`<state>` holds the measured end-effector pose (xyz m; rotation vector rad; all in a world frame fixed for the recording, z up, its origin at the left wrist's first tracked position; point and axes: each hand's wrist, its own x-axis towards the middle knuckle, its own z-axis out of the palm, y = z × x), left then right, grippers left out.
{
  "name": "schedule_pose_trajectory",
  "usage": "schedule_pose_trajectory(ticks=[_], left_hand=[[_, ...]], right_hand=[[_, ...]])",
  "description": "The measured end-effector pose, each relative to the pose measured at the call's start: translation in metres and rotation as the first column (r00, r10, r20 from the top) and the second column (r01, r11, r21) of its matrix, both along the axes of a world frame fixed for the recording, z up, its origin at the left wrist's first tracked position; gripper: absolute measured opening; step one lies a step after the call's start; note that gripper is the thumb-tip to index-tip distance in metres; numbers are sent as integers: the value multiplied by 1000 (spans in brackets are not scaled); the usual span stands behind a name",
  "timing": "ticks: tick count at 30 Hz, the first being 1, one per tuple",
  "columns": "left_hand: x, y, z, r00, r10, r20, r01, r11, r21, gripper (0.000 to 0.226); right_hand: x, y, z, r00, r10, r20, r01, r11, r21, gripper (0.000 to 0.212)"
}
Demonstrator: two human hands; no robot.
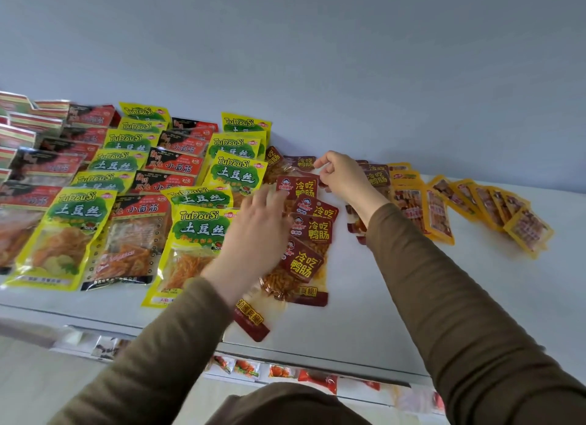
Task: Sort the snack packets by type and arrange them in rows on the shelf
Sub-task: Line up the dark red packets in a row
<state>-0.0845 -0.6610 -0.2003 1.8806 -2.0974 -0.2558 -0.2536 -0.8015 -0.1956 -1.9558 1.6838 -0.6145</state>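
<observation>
1. Nearest us are our own brown sleeves (475,313), reaching up from the bottom edge toward the white shelf (380,313).
2. We take the row of dark red packets (309,228) as our landmark; it runs in an overlapping line from the shelf's front edge back toward the wall (317,60).
3. Our left hand (257,231) lies flat on the left side of that row, fingers straight and slightly spread; the fingertips (272,193) touch the red packet (298,187) near the back of the row, and the palm covers part of the packets in front.
4. Our right hand (339,174) is at the far right of the row, thumb and forefinger curled together and pinching the upper right corner of that same red packet. The other fingers are folded in.
5. Left of the landmark row stand rows of yellow-green packets (203,231), then red-and-black packets (139,231), each overlapped front to back.
6. Right of the landmark row lies a second group of dark red packets (375,177), partly hidden by our right wrist, and beyond it a fanned line of orange-yellow packets (440,212).
7. Below the landmark row, under the shelf's front edge, we see small packets on a lower shelf (279,372), blurred.
</observation>
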Motion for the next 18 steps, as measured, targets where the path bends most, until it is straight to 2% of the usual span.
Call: schedule_pose_trajectory(ticks=[3, 8, 12, 16, 18], left_hand=[[17, -68, 25, 996, 40, 82, -34, 996, -79, 48], [42, -157, 33, 960, -124, 251, 111, 992, 64, 50], [48, -188, 22, 914, -239, 327, 217, 971, 104, 51], [42, -201, 16, 888, -247, 388, 213, 969, 127, 46], [40, -203, 15, 878, -238, 416, 208, 971, 117, 37]], right_hand=[[-1, -2, 5, 1000, 21, 12, -22, 995, 99, 30], [-6, -2, 9, 995, 73, 63, -76, 996, 42, 30], [-11, -4, 3, 994, 64, 92, -65, 998, 8, 25], [-13, -5, -1, 992, 71, 102, -71, 997, 1, 24], [-14, -6, -2, 991, 70, 112, -71, 997, 4, 24]])
